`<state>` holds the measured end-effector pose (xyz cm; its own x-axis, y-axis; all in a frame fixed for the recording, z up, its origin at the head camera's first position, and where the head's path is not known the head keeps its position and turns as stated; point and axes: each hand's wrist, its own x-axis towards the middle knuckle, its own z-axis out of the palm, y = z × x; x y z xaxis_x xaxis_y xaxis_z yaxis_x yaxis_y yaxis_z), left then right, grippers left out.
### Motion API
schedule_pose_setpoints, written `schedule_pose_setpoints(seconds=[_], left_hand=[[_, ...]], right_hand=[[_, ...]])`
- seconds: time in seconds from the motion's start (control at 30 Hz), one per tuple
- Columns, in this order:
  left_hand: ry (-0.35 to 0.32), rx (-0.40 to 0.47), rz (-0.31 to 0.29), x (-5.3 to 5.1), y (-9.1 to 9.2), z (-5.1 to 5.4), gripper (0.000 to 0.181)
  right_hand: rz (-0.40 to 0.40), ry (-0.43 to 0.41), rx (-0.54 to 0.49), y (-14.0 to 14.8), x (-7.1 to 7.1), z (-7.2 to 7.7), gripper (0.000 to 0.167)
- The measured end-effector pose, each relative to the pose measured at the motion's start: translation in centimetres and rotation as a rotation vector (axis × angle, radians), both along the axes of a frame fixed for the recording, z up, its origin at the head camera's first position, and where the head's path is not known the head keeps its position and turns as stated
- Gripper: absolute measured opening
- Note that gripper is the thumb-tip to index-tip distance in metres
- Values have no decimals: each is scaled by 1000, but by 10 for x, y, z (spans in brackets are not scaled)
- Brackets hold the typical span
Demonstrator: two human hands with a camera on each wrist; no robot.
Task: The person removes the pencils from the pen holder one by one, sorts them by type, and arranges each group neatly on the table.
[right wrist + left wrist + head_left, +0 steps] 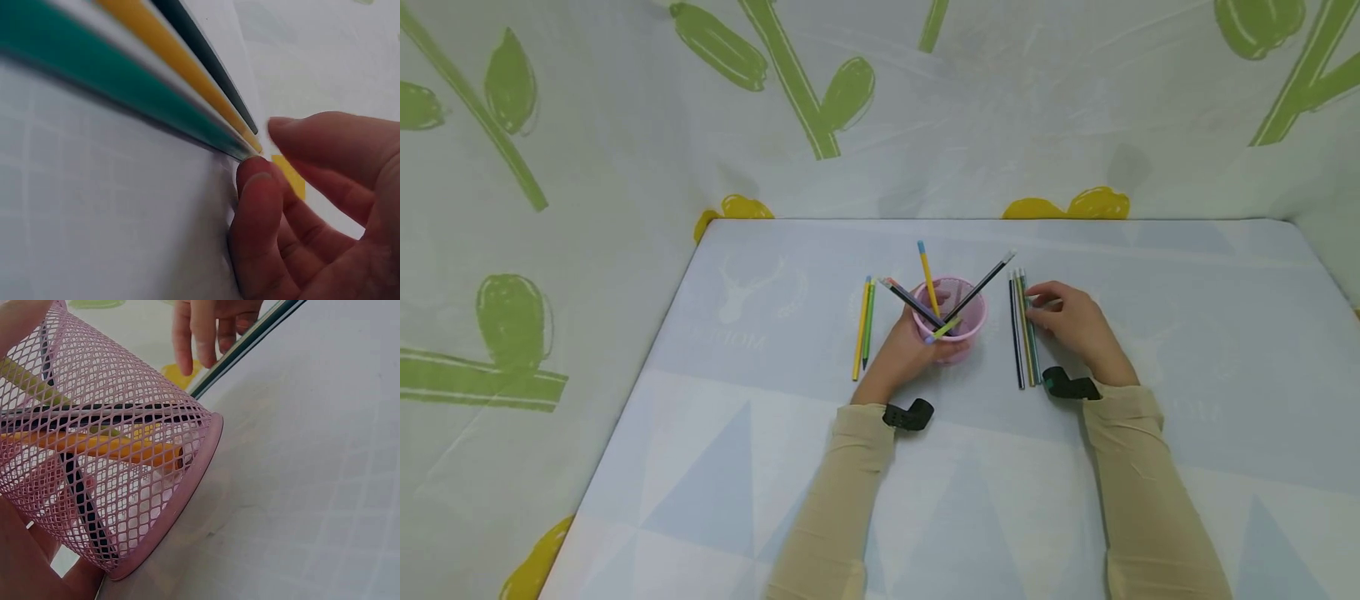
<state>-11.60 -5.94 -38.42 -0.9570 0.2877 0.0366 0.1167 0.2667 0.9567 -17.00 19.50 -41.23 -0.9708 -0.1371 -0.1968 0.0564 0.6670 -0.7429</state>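
A pink mesh pencil cup (977, 325) stands on the table, with my left hand (906, 350) gripping it around the side. Leaning out of it are a yellow pencil (927, 271), a long dark pencil (992, 273), another dark pencil (906, 298) and a yellow-green one (943, 331). To the cup's right, several pencils lie side by side, including a teal pencil (94, 69), a yellow one (187, 56) and a dark one (215, 69). My right hand (1075, 325) is at their right side. One fingertip appears to touch the teal pencil's end; the thumb stays apart.
Left of the cup, a yellow pencil (861, 333) and a green pencil (869, 321) lie on the table. A pale cloth with blue triangles covers the table (970, 533). A wall covering with green leaves (925, 125) rises behind the far edge.
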Motion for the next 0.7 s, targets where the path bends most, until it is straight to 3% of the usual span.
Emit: schedule_pose_setpoints(seconds=[0.37,0.43,0.6,0.7], left_hand=[[-3,10,-13,0,-1,0,81],[-4,9,-11,-1,-1,-1,81],[-6,0,16,-9,-1,-21,84],[-13,-2,27,-12,0,-29,86]], right_hand=[[-76,65,-182,-5,2,6,42],[-84,96,-225,-5,0,1,44],[-61,122,-305,-11,1,1,46],[-7,124,-337,-16,6,10,44]])
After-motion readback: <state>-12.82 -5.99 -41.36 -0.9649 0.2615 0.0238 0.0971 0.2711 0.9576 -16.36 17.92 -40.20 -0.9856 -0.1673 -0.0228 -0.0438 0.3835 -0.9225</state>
